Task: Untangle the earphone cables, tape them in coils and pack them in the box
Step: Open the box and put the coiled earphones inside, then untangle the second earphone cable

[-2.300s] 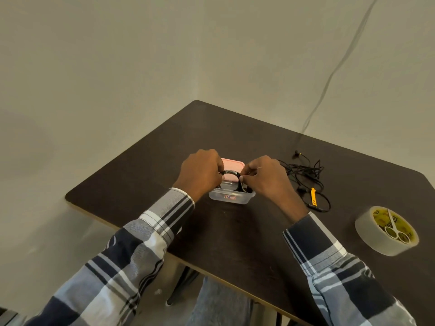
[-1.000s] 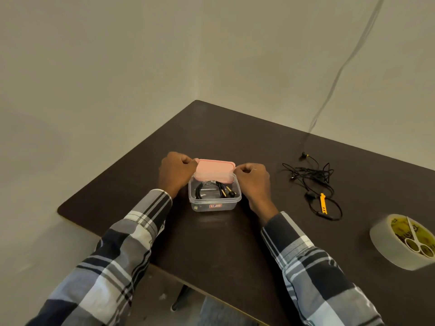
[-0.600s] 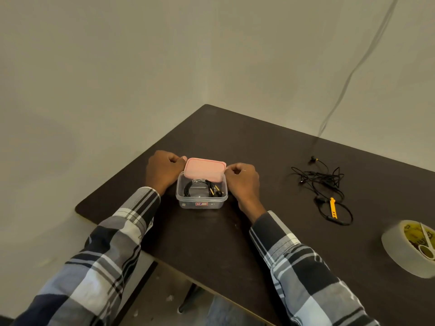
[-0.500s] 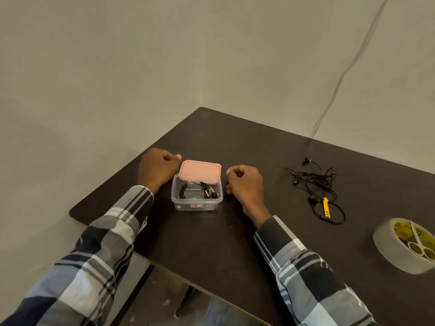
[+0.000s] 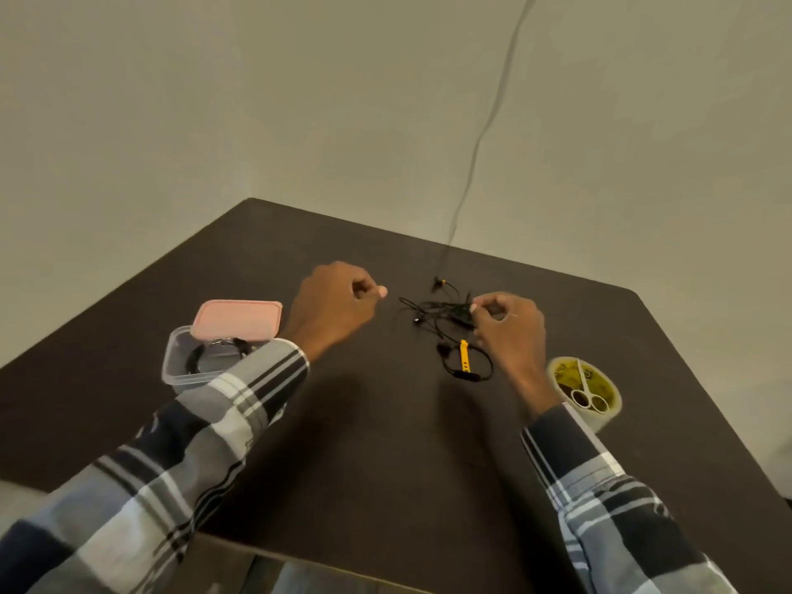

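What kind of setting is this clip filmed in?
Probably a plain indoor room with a makeshift work table, not a workshop: a dark table pushed into a corner of bare walls, and a loose wire running down the wall.

table dark brown | lid pink | sleeve plaid grey-navy-white | earphone cable black-yellow

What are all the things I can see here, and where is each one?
table: one, dark brown, against pale walls
box: one, clear plastic, table's left side, a coiled black cable inside
lid: one, pink, resting across the box's far end
tangled earphones: one heap, black with yellow part, table middle
tape roll: one, clear with yellow core, right side
scissors: one pair, white handles, lying on the roll
left hand: curled, beside the tangle
right hand: pinching the tangle
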